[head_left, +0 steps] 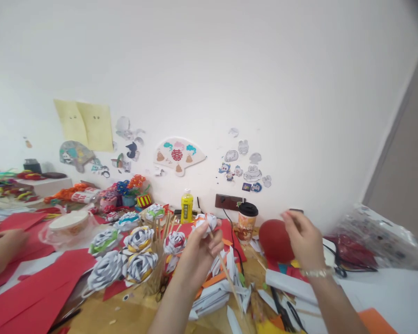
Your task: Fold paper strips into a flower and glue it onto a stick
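Observation:
My left hand (202, 248) is closed around a white paper flower (205, 221) with orange edging. Below it, a thin wooden stick (230, 278) slants down to the right. My right hand (304, 239) is raised apart from the flower, its thumb and fingertips pressed together; whether anything is between them I cannot make out. Behind that hand sits a red round object (275, 241). Folded white paper strips (211, 297) and scissors (282, 308) lie below my hands.
Several paper flowers (139, 266) stand left of my hands beside a bundle of sticks (156, 264). A yellow bottle (186, 207) and a lidded cup (246, 225) stand near the wall. Another person's hand (5, 250) rests over red paper (38, 292) at the left.

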The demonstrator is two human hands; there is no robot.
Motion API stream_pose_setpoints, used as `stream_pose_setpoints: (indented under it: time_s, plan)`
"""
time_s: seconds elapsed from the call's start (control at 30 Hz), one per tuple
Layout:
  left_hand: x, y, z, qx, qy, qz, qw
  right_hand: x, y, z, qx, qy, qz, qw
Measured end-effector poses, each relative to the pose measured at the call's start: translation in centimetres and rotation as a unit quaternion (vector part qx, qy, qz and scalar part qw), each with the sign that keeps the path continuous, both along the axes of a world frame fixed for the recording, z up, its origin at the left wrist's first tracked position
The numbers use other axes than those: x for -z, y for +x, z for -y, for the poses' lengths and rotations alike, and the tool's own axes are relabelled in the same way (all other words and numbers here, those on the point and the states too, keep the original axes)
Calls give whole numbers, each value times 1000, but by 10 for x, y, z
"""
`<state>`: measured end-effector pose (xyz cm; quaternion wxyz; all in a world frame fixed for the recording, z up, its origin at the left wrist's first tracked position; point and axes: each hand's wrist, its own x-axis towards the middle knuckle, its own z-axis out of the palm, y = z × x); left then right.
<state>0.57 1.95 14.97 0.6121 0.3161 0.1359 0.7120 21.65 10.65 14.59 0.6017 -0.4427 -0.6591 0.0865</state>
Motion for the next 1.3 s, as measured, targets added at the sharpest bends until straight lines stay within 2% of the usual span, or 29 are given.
stream_pose_setpoints:
  time_s: [0.1,0.17,0.23,0.27,0.33,0.37,0.43,0.47,0.57,0.63,0.73,0.83,0.9,1.0,1.1,1.2,1.3]
  plan:
    - [1,-1,-1,26,5,34,999,6,21,-38,34,-39,118,992]
    - [0,-1,-1,38,4,44,998,21,22,-35,2,-62,133,989]
    - [0,0,-2,46,2,53,998,44,13,-11,-117,-117,98,981]
    - [-1,1,-2,48,3,57,997,57,5,6,-208,-162,62,963]
    - [-1,2,-5,52,8,63,997,82,-13,42,-382,-223,9,897]
    - [-1,2,-7,53,12,64,996,94,-22,58,-435,-250,-11,865]
    - [2,3,-12,53,15,58,997,111,-38,80,-472,-282,-30,835]
    - [6,4,-15,48,8,46,998,116,-44,86,-469,-305,-33,828]
    - [28,3,-28,7,-68,-20,997,123,-46,89,-400,-325,-38,856]
    - [50,-1,-36,-42,-128,-58,989,123,-38,85,-350,-308,-13,885]
    - [90,-10,-42,-48,-179,-111,976,121,-19,80,-297,-271,68,913]
    - [124,-18,-39,-59,-210,-178,960,124,-2,79,-271,-247,155,918]
    - [139,-22,-33,-40,-207,-205,956,128,5,81,-255,-248,213,910]
    - [153,-25,-28,3,-201,-229,952,132,8,85,-216,-251,277,902]
    - [159,-28,-30,-3,-198,-237,951,129,9,88,-186,-245,307,900]
    - [159,-33,-34,-21,-175,-211,961,126,16,89,-186,-249,328,892]
    - [155,-37,-33,-18,-178,-165,970,140,24,93,-185,-251,346,885]
